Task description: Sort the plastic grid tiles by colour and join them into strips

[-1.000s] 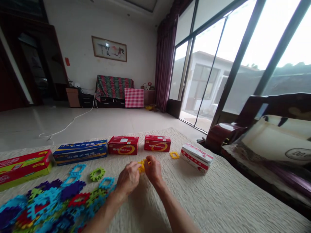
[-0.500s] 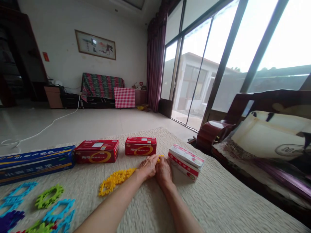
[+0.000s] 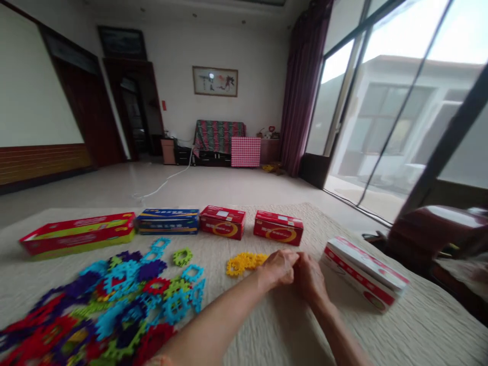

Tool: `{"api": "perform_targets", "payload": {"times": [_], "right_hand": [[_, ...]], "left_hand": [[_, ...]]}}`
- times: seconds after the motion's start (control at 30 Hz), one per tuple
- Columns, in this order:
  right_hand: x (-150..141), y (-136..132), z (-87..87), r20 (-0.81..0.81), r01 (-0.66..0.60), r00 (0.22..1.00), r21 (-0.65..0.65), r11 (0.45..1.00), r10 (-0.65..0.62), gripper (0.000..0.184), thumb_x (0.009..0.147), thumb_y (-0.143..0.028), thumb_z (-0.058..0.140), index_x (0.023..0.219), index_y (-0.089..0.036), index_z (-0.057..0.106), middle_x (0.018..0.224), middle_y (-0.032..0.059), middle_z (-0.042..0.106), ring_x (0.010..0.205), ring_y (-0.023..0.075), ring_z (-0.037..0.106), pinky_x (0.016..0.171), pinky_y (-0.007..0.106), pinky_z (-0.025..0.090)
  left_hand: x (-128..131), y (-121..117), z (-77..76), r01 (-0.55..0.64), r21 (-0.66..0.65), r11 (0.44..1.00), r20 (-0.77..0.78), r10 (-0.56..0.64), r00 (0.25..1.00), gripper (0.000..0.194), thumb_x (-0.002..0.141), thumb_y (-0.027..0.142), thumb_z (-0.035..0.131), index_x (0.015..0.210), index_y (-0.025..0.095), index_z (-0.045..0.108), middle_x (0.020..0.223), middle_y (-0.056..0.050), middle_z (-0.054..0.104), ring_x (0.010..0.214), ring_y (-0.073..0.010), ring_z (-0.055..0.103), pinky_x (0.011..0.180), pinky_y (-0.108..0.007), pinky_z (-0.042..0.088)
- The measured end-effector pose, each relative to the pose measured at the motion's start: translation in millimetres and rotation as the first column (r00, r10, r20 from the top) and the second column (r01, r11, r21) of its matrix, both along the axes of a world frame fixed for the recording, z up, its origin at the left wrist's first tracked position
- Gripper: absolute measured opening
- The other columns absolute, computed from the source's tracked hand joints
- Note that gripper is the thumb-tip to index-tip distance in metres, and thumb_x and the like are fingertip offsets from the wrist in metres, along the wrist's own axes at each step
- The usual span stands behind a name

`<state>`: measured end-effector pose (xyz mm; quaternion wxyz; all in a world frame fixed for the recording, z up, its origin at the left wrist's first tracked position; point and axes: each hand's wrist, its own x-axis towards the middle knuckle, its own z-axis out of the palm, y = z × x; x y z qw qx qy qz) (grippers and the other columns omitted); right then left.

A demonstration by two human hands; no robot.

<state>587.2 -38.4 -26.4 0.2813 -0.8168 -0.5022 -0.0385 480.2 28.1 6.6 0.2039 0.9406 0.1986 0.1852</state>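
**A:** Starting from the left, what's laid out on the quilted cream bedspread [image 3: 415,330]?

**B:** Along the far edge there's a long red-and-yellow box [image 3: 76,235], then a blue box [image 3: 168,221], a red box [image 3: 222,222] and a second red box [image 3: 278,228]. In a row like that, they seem set back to leave the near part free for working.

**A:** And in front of them?

**B:** A big heap of interlocking plastic pieces [image 3: 114,310] in blue, purple, red and green spreads toward the near left. A lone green piece [image 3: 182,256] lies at its far edge.

**A:** Where's the yellow?

**B:** A cluster of linked yellow pieces [image 3: 244,264] lies flat right of the heap, just beside the left hand [image 3: 279,268]. Lying apart like that, it looks sorted away from the mixed colours.

**A:** What are the hands doing?

**B:** The left hand and the right hand [image 3: 310,277] are close together, fingers curled inward and meeting, neither spread open. Their fingers hide whatever may be between them, so I can't tell if they hold anything. That closed pose suggests small, careful handling.

**A:** Far right?

**B:** A white-and-red box [image 3: 362,273] lies at an angle, right of the right hand, with a dark wooden sofa arm [image 3: 434,229] beyond it.
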Motion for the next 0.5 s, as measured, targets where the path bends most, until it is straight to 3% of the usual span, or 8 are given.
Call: {"api": "perform_targets", "payload": {"times": [0.17,0.37,0.5], "right_hand": [[-37,31,7.3,0.057,-0.182,0.983,0.133,0.974,0.176,0.024,0.078,-0.021,0.047,0.097,-0.017,0.061,0.091,0.0096,0.064,0.082,0.0224,0.060,0.068,0.030,0.043],[-82,59,-0.2,0.094,-0.316,0.945,0.021,0.949,0.312,0.033,0.074,-0.019,0.046,0.100,-0.012,0.065,0.095,0.0144,0.066,0.086,0.0260,0.063,0.077,0.036,0.048],[-108,47,8.0,0.189,-0.369,0.921,0.151,0.917,0.340,0.038,0.073,-0.018,0.044,0.106,-0.014,0.063,0.107,0.0152,0.064,0.098,0.0293,0.062,0.082,0.041,0.049]], "left_hand": [[-67,-1,20.7,-0.100,0.054,0.994,0.095,0.094,0.991,0.035,0.078,0.006,0.045,0.106,0.014,0.064,0.099,-0.012,0.066,0.092,-0.0207,0.062,0.085,-0.032,0.052],[-158,11,9.9,-0.241,0.086,0.967,0.061,0.236,0.970,0.037,0.076,0.007,0.047,0.107,0.014,0.066,0.101,-0.011,0.068,0.094,-0.0213,0.063,0.087,-0.033,0.053],[-237,13,5.4,-0.375,0.139,0.916,0.172,0.351,0.920,0.035,0.078,0.008,0.046,0.106,0.013,0.067,0.103,-0.010,0.068,0.097,-0.0200,0.063,0.091,-0.031,0.051]]}}
